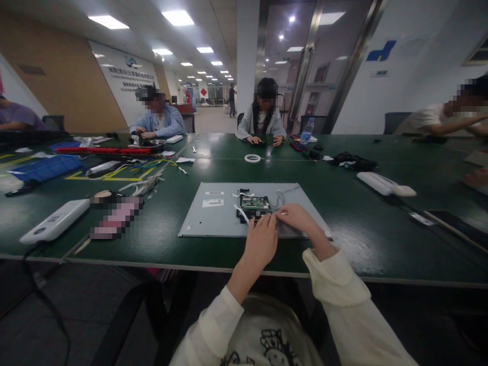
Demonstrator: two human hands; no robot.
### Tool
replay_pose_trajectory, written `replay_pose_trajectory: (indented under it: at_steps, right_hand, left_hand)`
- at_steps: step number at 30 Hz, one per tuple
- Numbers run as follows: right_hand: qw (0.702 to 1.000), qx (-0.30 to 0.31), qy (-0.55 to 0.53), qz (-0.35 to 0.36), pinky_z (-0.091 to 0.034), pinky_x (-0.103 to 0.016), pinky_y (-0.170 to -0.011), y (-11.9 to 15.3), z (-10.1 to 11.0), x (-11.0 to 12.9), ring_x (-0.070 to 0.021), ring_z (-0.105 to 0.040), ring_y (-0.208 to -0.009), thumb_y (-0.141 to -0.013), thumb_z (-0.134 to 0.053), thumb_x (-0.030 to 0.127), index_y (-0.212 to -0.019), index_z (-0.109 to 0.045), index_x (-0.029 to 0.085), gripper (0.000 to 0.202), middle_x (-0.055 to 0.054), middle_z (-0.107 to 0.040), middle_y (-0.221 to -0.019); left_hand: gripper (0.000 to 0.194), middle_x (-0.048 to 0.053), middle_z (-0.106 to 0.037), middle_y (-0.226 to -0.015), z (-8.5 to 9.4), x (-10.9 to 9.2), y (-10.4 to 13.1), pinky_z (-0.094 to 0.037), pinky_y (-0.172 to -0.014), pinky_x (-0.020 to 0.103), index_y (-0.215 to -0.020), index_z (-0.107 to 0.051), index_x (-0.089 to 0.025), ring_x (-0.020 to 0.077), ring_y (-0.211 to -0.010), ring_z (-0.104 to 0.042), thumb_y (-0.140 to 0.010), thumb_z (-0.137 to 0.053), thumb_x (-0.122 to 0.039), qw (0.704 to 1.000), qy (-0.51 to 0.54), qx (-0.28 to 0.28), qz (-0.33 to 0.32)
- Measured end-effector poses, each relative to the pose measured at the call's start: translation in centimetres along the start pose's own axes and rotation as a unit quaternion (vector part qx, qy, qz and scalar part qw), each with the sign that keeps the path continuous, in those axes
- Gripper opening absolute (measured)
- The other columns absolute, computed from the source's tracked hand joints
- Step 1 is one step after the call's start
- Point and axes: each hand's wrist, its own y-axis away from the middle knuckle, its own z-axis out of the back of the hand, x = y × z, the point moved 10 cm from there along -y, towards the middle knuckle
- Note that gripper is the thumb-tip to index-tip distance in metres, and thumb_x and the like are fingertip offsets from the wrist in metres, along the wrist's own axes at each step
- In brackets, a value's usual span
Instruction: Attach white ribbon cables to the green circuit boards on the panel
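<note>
A pale grey metal panel [217, 218] lies flat on the table in front of me. Mounted around its middle is a green circuit board [254, 202] in a black frame [243, 214], with white ribbon strips at its left and a thin grey cable [282, 197] at its right. My left hand [263, 239] is closed at the frame's near edge, fingers bent together over it. Beside it, my right hand [299, 218] pinches near the board's lower right corner. What sits between its fingertips is too small to make out.
Beyond the panel lies a white tape roll [252, 158]. White power banks [55, 221] with cables rest at both sides. A blue tray [46, 168] and loose wires [147, 185] occupy the left. Several people sit around the green table [160, 213].
</note>
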Motion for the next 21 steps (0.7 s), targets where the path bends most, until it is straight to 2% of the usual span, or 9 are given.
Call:
replay_pose_trajectory:
  at_steps: [5, 14, 21]
  right_hand:
    - [0.989, -0.052, 0.095, -0.1, -0.037, -0.027, -0.062, 1.7, 0.2, 0.5, -0.023, -0.061, -0.084, -0.086, -0.043, 0.041, -0.086, -0.063, 0.019, 0.03, -0.014, -0.066, -0.09]
    - [0.976, -0.091, 0.133, -0.144, -0.038, -0.029, -0.061, 3.5, 1.4, 0.3, -0.0254, -0.062, -0.08, -0.088, -0.038, 0.049, -0.097, -0.053, 0.018, 0.036, -0.015, -0.064, -0.085]
    - [0.972, -0.104, 0.131, -0.166, -0.039, -0.03, -0.06, 4.0, 1.6, -1.0, -0.0264, -0.062, -0.083, -0.089, -0.039, 0.046, -0.105, -0.051, 0.018, 0.035, -0.014, -0.065, -0.089]
  left_hand:
    - [0.041, 0.01, -0.05, -0.13, 0.0, 0.1, 0.0, -0.028, -0.105, 0.047, -0.128, -0.039, -0.017, 0.0219, -0.124, -0.04, -0.088, -0.033, -0.019, 1.0, 0.014, 0.003, 0.006]
    - [0.039, 0.01, -0.051, -0.129, 0.1, 0.1, 0.0, -0.028, -0.104, 0.048, -0.127, -0.041, -0.018, 0.0218, -0.124, -0.041, -0.089, -0.033, -0.021, 1.0, 0.011, 0.004, 0.008]
    - [0.038, 0.01, -0.05, -0.13, 0.1, 0.1, 0.1, -0.028, -0.104, 0.05, -0.127, -0.04, -0.017, 0.0215, -0.124, -0.04, -0.09, -0.031, -0.022, 1.0, 0.013, 0.009, 0.008]
